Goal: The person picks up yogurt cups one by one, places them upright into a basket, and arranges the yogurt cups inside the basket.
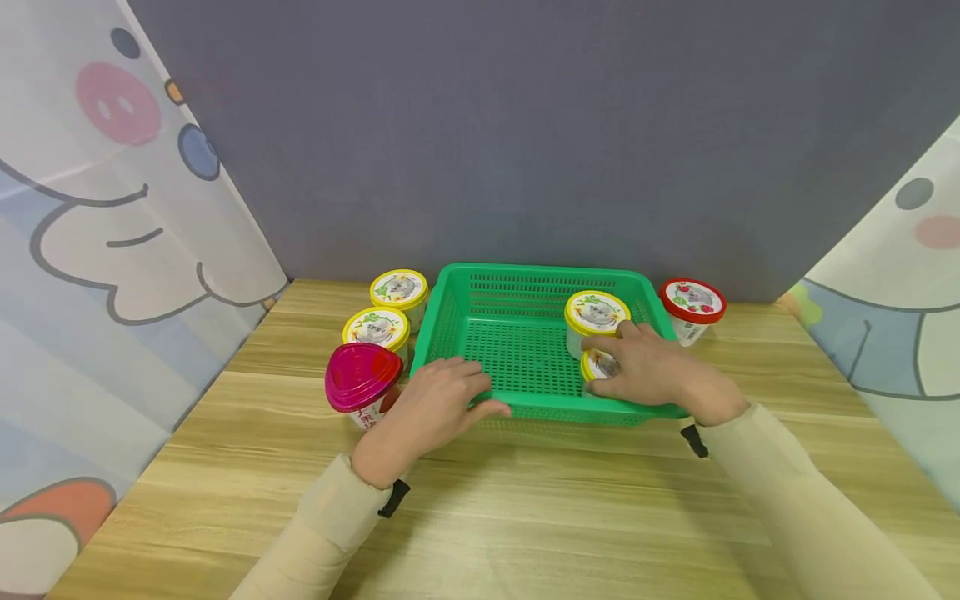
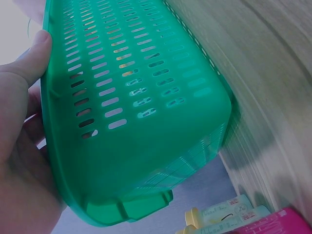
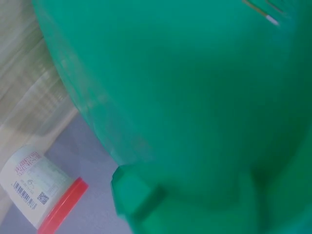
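A green perforated basket (image 1: 517, 354) rests on the wooden table with two yellow-lidded cups in its right part. My left hand (image 1: 435, 400) holds the basket's front rim near the left corner; in the left wrist view its thumb (image 2: 39, 51) lies along the rim and the fingers are partly hidden behind the wall. Reaching over the front right rim, my right hand (image 1: 648, 367) has thumb and fingers around the nearer yellow-lidded cup (image 1: 597, 364), covering much of it. The other yellow-lidded cup (image 1: 597, 313) stands just behind. The basket wall (image 3: 185, 97) hides the right hand in the right wrist view.
Left of the basket stand two yellow-lidded cups (image 1: 377, 327) and a pink-lidded cup (image 1: 363, 377), close by my left hand. A red-lidded cup (image 1: 693, 300) stands beyond the basket's right end. A grey panel (image 1: 540, 142) rises behind the table, with cartoon-printed sheets at both sides.
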`<act>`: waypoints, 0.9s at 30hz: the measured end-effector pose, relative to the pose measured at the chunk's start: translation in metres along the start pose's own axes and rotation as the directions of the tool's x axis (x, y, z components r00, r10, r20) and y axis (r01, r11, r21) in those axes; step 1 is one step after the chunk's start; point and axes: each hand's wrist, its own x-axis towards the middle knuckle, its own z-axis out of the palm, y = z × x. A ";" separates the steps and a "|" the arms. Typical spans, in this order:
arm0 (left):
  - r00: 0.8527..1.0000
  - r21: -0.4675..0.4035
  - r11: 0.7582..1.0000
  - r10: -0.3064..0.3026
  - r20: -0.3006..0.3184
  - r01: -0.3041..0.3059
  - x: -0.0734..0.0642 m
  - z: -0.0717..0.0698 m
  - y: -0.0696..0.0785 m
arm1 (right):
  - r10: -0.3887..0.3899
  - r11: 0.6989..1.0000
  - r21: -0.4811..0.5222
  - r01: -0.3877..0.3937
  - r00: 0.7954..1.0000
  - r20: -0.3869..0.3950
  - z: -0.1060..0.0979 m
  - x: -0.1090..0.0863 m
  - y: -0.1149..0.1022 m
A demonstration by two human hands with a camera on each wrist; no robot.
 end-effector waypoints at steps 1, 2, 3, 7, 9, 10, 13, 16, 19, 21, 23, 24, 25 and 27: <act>1.000 0.001 1.000 0.001 0.000 -0.001 0.000 0.000 0.000 | 0.003 1.000 0.003 -0.003 1.000 0.001 0.000 0.000 0.000; 1.000 0.002 1.000 0.001 0.000 -0.001 0.000 0.000 0.000 | 0.005 1.000 0.006 -0.005 1.000 0.002 0.000 -0.001 0.000; 1.000 0.003 1.000 0.001 0.001 -0.001 0.001 0.000 0.000 | 0.007 1.000 0.008 -0.007 1.000 0.002 0.000 -0.001 0.000; 1.000 0.000 1.000 0.001 0.007 -0.001 0.001 0.000 0.000 | 0.011 1.000 0.010 -0.011 1.000 0.007 0.000 -0.002 0.000; 1.000 -0.004 1.000 0.000 0.011 0.000 0.001 0.000 0.001 | 0.013 1.000 0.009 -0.013 1.000 0.014 0.000 -0.002 0.000; 1.000 -0.005 1.000 -0.001 0.012 0.001 0.001 0.000 0.001 | 0.012 1.000 0.007 -0.013 1.000 0.017 0.000 -0.003 0.000; 1.000 -0.003 1.000 -0.004 0.015 0.004 0.001 0.000 0.001 | 0.013 1.000 -0.001 -0.013 0.999 0.030 -0.001 -0.003 -0.001; 1.000 0.000 1.000 -0.006 0.015 0.006 0.001 0.000 0.001 | 0.012 1.000 -0.008 -0.012 0.999 0.042 -0.002 -0.004 -0.002; 1.000 -0.001 1.000 -0.007 0.017 0.007 0.001 0.000 0.000 | 0.012 1.000 -0.007 -0.012 0.999 0.050 -0.003 -0.004 -0.003; 1.000 -0.003 1.000 -0.008 0.019 0.008 0.000 0.000 0.000 | 0.009 1.000 -0.010 -0.008 0.998 0.055 -0.003 -0.004 -0.003; 1.000 -0.004 1.000 -0.009 0.020 0.009 0.000 -0.001 0.000 | 0.004 1.000 -0.009 -0.004 0.998 0.061 -0.005 -0.004 -0.003; 1.000 -0.005 1.000 -0.008 0.020 0.008 0.000 -0.001 0.001 | -0.001 1.000 -0.008 0.001 0.998 0.065 -0.005 -0.003 -0.002; 1.000 -0.004 1.000 -0.008 0.020 0.008 0.000 -0.001 0.000 | -0.006 1.000 -0.006 0.006 0.998 0.069 -0.006 -0.003 -0.002; 1.000 -0.004 1.000 -0.008 0.020 0.008 0.000 -0.001 0.000 | -0.014 1.000 -0.009 0.015 0.997 0.080 -0.009 -0.003 -0.002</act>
